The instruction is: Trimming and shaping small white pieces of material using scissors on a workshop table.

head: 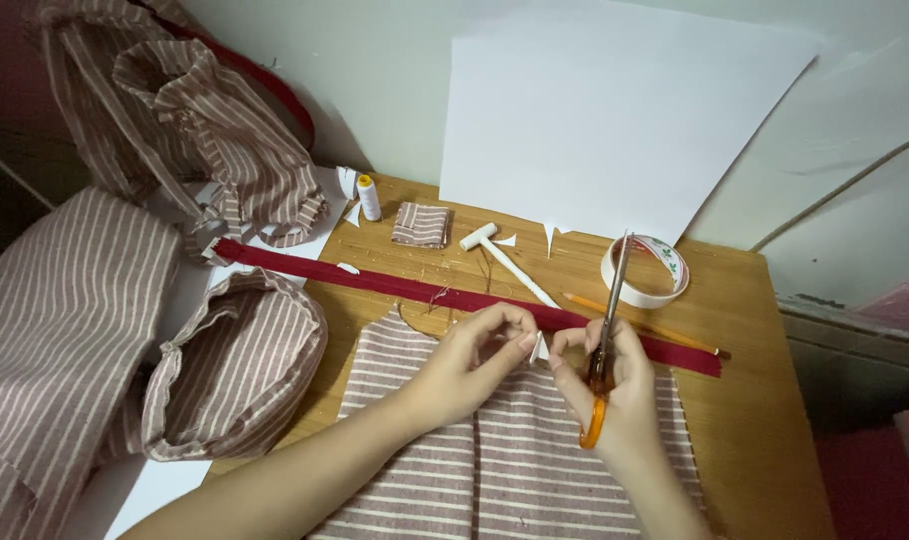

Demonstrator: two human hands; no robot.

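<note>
Now the left hand (474, 360) pinches a small white scrap (540, 347) over the striped fabric (494, 470) near the table's front edge; the right hand (614, 390) grips orange-handled scissors (606, 345). Best keep short snips, fingertips clear of the blades.

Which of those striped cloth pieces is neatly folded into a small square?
The small folded cloth beside the thread spool, at the table's back; the others lie flat or bunched.

No packages, labels, signs or screens show here, only a blank white sheet of paper (614, 110) leaning upright against the pale wall behind the wooden table (754, 400).
</note>
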